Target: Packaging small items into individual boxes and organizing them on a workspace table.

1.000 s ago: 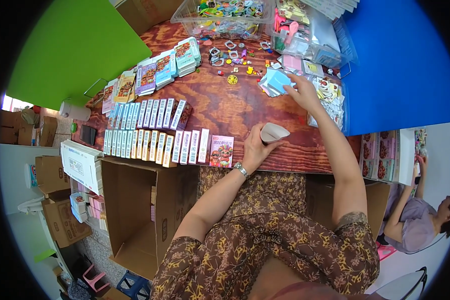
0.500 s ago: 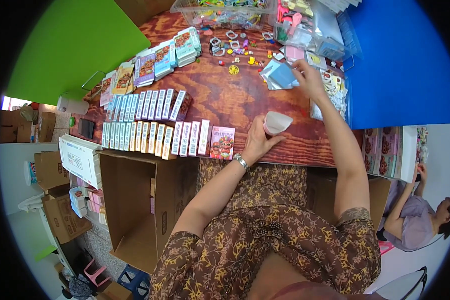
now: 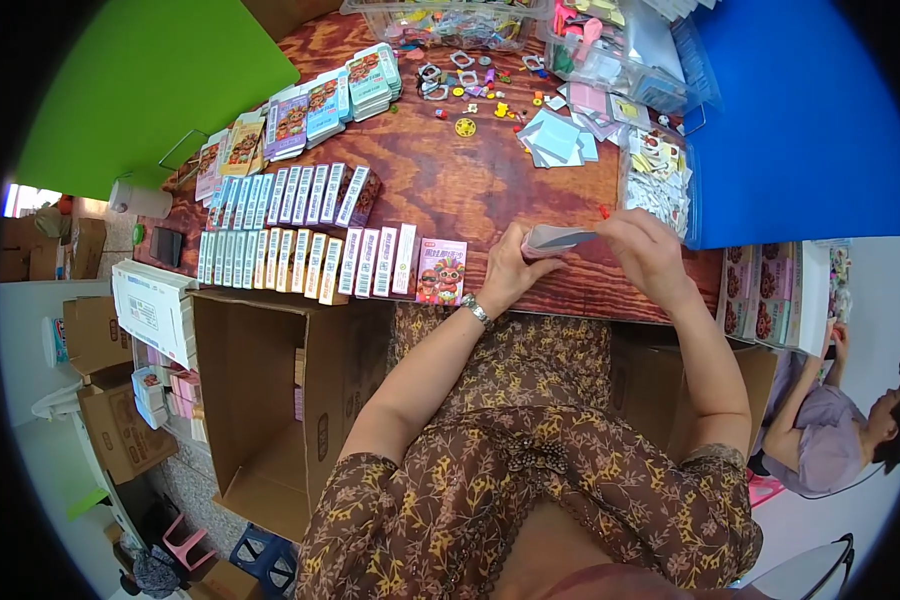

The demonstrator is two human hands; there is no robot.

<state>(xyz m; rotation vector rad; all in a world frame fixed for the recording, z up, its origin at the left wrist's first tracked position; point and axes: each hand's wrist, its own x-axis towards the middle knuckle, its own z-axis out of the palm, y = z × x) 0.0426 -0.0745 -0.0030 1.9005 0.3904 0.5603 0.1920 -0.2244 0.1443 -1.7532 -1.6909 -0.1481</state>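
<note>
Clamped around a small open box [image 3: 538, 241], our left hand [image 3: 510, 268] steadied it at the near side of the table [image 3: 430, 170], while our right hand [image 3: 648, 258] pinched a thin greyish card [image 3: 572, 239] at its mouth. To the right, a clear tray [image 3: 695, 185] held white and yellow pieces [image 3: 660, 185]. At the far middle, a clear bin [image 3: 375, 22] contained multicoloured bits [image 3: 450, 22]; farther right, another bin [image 3: 618, 93] held pink pieces [image 3: 587, 35].

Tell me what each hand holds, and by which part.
The left hand grips an open carton around its sides; the right hand pinches a blue-grey card by its right end.
</note>
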